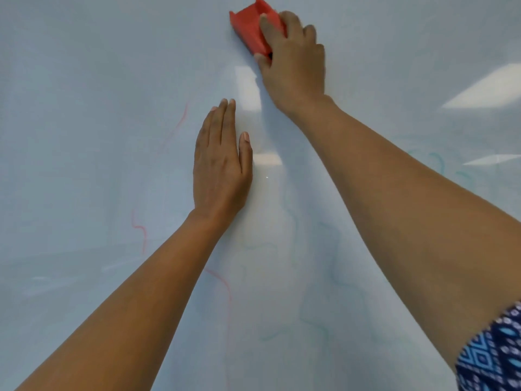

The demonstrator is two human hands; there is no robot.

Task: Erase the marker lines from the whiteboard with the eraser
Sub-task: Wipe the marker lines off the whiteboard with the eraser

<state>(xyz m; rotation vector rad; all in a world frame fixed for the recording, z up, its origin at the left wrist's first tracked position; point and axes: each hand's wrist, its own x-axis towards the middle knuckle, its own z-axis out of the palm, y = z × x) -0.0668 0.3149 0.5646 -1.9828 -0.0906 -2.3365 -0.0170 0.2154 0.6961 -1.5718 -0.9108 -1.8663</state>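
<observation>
A: Where was the eraser at this entry?

B: At 12 o'clock in the view, near the top edge. It was a red block pressed against the whiteboard. The right hand gripped it from the 4 o'clock side, fingers curled over its top and thumb against its lower end.

A: And the other of the two hands?

B: The left hand lay flat on the board at centre, fingers straight and together, grasping nothing. The eraser sat at its 1 o'clock, well apart.

A: Progress?

B: Judged partial. The board around the eraser looked free of marks. Faint red lines showed at 7 o'clock from the left hand, with another pale stroke at its 10 o'clock. Teal lines ran at 5 o'clock in the lower board, and a few more at 3 o'clock near the right edge. All were thin and washed out. I could not tell whether they were half-wiped or just lightly drawn.

A: What was left?

B: By my reading, most of the lower half and the right side needed passes. The upper area seemed done.

A: Anything else?

B: Bright light reflections at 2 o'clock, and a patterned blue sleeve at 4 o'clock.
</observation>
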